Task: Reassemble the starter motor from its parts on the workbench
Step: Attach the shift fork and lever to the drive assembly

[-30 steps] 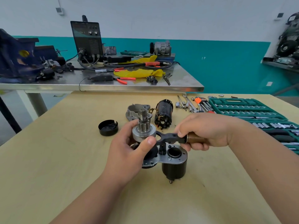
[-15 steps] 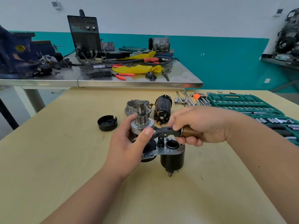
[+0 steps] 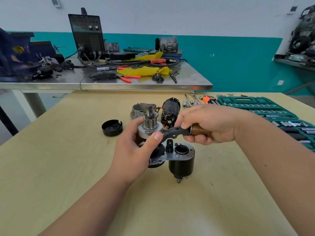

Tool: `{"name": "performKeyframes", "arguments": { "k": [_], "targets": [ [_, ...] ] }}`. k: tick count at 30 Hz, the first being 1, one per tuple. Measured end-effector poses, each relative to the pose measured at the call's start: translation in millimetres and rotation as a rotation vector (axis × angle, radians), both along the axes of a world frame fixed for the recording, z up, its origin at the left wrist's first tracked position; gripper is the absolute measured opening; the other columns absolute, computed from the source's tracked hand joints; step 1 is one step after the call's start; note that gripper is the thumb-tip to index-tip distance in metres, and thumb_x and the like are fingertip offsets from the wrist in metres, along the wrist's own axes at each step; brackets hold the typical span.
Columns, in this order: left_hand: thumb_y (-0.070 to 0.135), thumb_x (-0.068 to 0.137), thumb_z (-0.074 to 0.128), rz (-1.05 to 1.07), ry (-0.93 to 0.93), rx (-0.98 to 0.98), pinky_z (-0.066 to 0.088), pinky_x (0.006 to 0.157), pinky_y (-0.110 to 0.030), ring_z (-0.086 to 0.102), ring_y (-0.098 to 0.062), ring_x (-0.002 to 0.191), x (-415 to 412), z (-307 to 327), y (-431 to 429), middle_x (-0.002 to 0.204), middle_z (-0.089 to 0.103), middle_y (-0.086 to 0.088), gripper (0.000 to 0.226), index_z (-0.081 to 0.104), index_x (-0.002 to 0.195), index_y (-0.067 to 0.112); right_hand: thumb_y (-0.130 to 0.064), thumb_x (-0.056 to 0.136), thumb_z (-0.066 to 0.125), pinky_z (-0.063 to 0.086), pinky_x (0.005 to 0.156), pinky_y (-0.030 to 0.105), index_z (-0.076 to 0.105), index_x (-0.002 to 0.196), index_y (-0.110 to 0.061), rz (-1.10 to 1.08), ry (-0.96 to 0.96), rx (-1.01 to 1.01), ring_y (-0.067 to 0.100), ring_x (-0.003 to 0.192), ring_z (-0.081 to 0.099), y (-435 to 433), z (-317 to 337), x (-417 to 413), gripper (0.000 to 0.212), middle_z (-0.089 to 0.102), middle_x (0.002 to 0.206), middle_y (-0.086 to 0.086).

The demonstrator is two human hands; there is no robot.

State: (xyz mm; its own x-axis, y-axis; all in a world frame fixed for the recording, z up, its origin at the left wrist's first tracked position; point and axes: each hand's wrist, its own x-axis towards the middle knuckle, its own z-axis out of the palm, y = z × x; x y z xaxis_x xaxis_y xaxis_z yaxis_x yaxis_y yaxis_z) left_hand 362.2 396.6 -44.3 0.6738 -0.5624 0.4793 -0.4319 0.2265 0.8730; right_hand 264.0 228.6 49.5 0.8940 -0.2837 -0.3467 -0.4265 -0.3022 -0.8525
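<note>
My left hand (image 3: 136, 150) grips the silver pinion drive gear (image 3: 149, 127), its toothed shaft upright. My right hand (image 3: 209, 123) holds the bronze solenoid plunger (image 3: 200, 130) with the black shift fork (image 3: 173, 132) sticking out toward the drive. Both are held just above the starter body (image 3: 181, 158), a black housing with a grey plate and an open round bore, which stands on the wooden workbench (image 3: 68, 167). Behind them lie the armature (image 3: 170, 112) and the grey nose housing (image 3: 139, 109). A black end cap (image 3: 112, 127) sits to the left.
A green socket set case (image 3: 265, 109) lies open at the right, with loose wrenches and hex keys (image 3: 199, 100) beside it. A steel table (image 3: 119, 82) behind carries a welder (image 3: 87, 36), cables, pliers and yellow rags.
Both hands with the drive gear and the fork have stayed together over the starter body; the camera view shifted slightly, and my left thumb now lies against the fork's end.
</note>
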Motion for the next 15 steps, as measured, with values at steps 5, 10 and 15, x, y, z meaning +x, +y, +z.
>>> {"name": "performKeyframes", "arguments": {
  "k": [5,10,15],
  "targets": [
    [0.052,0.074,0.063,-0.005,-0.002,0.002,0.049,0.069,-0.010,0.068,-0.002,0.089,0.5,-0.1,0.0,0.095,0.072,0.018,0.039,0.063,0.109,0.033,-0.009,0.094,0.045,0.030,0.035,0.018,0.064,0.094,-0.010,0.006,-0.044,0.048,0.012,0.039,0.041,-1.8,-4.3,-1.2,0.019,0.056,0.058,0.010],
    [0.055,0.074,0.061,0.000,-0.013,0.043,0.048,0.069,-0.009,0.067,0.001,0.089,1.4,2.9,0.1,0.094,0.071,0.024,0.040,0.061,0.108,0.035,-0.014,0.098,0.045,0.032,0.036,0.019,0.061,0.102,-0.006,0.030,-0.109,0.121,0.011,0.041,0.044,-6.7,-11.0,-4.8,0.018,0.059,0.062,0.009],
    [0.056,0.073,0.061,0.000,-0.005,0.041,0.049,0.072,-0.013,0.068,-0.002,0.089,2.0,0.3,1.8,0.095,0.071,0.020,0.047,0.061,0.112,0.031,-0.037,0.104,0.033,0.031,0.035,0.021,0.061,0.101,-0.006,-0.040,-0.239,0.222,0.014,0.038,0.041,-4.5,-25.7,-8.9,0.042,0.060,0.062,0.014]
  ]
}}
